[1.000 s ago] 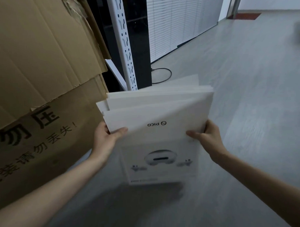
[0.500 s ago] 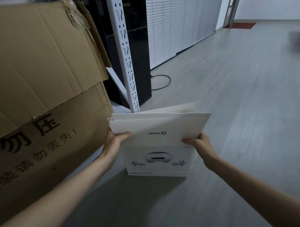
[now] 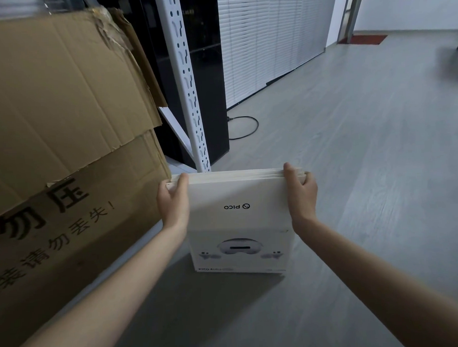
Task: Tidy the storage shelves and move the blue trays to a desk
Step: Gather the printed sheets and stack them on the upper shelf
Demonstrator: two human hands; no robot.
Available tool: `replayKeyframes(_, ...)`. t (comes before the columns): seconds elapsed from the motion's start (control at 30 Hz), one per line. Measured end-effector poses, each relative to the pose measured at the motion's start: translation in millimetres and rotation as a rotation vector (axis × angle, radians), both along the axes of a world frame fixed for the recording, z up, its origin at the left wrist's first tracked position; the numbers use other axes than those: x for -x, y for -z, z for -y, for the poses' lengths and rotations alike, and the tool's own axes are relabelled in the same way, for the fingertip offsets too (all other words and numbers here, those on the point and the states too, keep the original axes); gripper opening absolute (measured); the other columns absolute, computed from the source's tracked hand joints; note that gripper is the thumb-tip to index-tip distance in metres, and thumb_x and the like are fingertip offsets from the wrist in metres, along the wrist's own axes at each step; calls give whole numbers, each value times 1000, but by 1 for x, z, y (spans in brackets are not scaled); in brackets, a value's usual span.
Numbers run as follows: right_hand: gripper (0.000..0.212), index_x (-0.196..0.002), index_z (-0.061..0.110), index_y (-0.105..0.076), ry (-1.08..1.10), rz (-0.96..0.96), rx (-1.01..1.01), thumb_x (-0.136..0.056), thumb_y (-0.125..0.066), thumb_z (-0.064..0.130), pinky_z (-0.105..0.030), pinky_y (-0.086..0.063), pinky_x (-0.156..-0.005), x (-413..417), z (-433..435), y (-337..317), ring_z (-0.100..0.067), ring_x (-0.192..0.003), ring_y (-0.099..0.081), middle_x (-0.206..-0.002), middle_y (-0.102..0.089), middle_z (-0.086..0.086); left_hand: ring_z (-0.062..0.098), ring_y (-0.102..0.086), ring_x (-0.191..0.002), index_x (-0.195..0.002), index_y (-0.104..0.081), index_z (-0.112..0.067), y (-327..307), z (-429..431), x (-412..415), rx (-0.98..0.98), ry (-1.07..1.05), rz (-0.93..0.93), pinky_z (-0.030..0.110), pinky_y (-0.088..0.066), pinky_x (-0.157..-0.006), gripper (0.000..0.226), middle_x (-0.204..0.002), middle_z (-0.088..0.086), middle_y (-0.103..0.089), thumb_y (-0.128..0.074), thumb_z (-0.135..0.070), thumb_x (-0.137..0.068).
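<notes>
left hand (image 3: 173,198): curled round the top left corner of the PICO boxes (image 3: 240,217)
right hand (image 3: 300,194): same grip, top right, likely squaring the edges
PICO boxes: upright on the floor (image 3: 352,169), just in front of the white shelf post (image 3: 186,71)
blue trays: none in sight

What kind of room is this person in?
Probably an office storeroom corner: a big cardboard box sits beside a white slotted shelf post, with closed blinds and a grey floor.

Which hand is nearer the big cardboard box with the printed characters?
Left. The left hand grips the white stack on the side next to the cardboard box; the right hand grips its opposite side, farther away.
</notes>
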State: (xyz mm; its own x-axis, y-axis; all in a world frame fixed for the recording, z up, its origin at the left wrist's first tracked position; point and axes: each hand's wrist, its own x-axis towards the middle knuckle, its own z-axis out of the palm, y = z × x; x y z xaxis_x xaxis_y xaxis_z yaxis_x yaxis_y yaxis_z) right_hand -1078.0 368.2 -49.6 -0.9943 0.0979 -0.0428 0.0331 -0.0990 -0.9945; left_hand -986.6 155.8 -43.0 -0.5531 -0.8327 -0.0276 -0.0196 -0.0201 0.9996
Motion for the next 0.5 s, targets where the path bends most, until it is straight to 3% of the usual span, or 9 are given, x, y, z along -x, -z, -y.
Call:
replayKeyframes(0.1, 28, -90, 10, -57, 47, -23, -13, -91, -58, 38, -30, -40, -65, -3, 3, 3, -12, -74, -49, -82, -53, 4, 15, -53, -116, -131, -51, -18, -1, 3, -6, 300, 66, 15, 26, -40, -94, 44, -130, 0, -57, -60, -41, -94)
replayKeyframes(0.17, 33, -92, 4, -57, 75, -25, -18, -90, -56, 37, -32, -39, -65, -3, 4, 1, -12, -72, -47, -81, -53, 3, 14, -44, -128, -142, -43, -27, -1, 13, -12, 657, 237, 67, 30, -37, -104, 64, -140, -2, -45, -65, -52, -88)
replayKeyframes(0.23, 34, -91, 2, -56, 80, -35, -30, -90, -55, 37, -33, -39, -65, -3, 3, 0, -12, -71, -46, -81, -53, 2, 22, -43, -126, -136, -50, -32, -6, 28, -14, 1118, 310, 312, 44, -35, -110, 81, -130, 1, -42, -66, -76, -69)
replayKeyframes(0.27, 32, -88, 4, -57, 76, -41, -36, -90, -55, 36, -32, -39, -65, -2, 3, 1, -11, -70, -46, -80, -53, 3, 27, -41, -130, -128, -55, -30, -9, 36, -12, 1336, 291, 439, 52, -25, -116, 86, -128, 3, -44, -62, -84, -61)
replayKeyframes(0.3, 28, -85, 8, -57, 73, -44, -38, -90, -55, 35, -31, -39, -64, -3, 3, 2, -10, -69, -46, -77, -53, 4, 30, -38, -135, -120, -59, -26, -16, 37, -9, 1494, 295, 534, 54, -16, -120, 88, -131, 5, -48, -60, -88, -57)
replayKeyframes(0.33, 24, -83, 11, -57, 73, -47, -40, -91, -55, 34, -31, -38, -63, -4, 3, 3, -10, -68, -46, -75, -52, 6, 30, -38, -136, -115, -59, -22, -25, 36, -5, 1561, 356, 611, 52, -17, -120, 88, -132, 6, -52, -59, -89, -56)
replayKeyframes(0.4, 26, -79, 15, -54, 78, -51, -49, -93, -55, 36, -31, -37, -63, -6, 3, 4, -10, -67, -45, -73, -51, 6, 27, -57, -113, -110, -51, -23, -40, 24, 5, 1480, 581, 719, 42, -46, -97, 81, -115, 2, -63, -63, -84, -58)
replayKeyframes(0.43, 29, -76, 16, -51, 79, -50, -56, -94, -54, 38, -31, -37, -63, -7, 2, 4, -10, -66, -44, -73, -49, 5, 25, -61, -96, -107, -47, -25, -45, 16, 10, 1455, 677, 748, 38, -50, -81, 76, -100, -2, -65, -64, -81, -59)
replayKeyframes(0.5, 35, -75, 17, -49, 64, -40, -68, -95, -52, 45, -31, -37, -63, -7, -2, 4, -11, -67, -45, -73, -49, 4, 23, -60, -82, -99, -48, -27, -50, -2, 18, 1524, 781, 750, 35, -46, -65, 65, -81, -7, -61, -67, -75, -60)
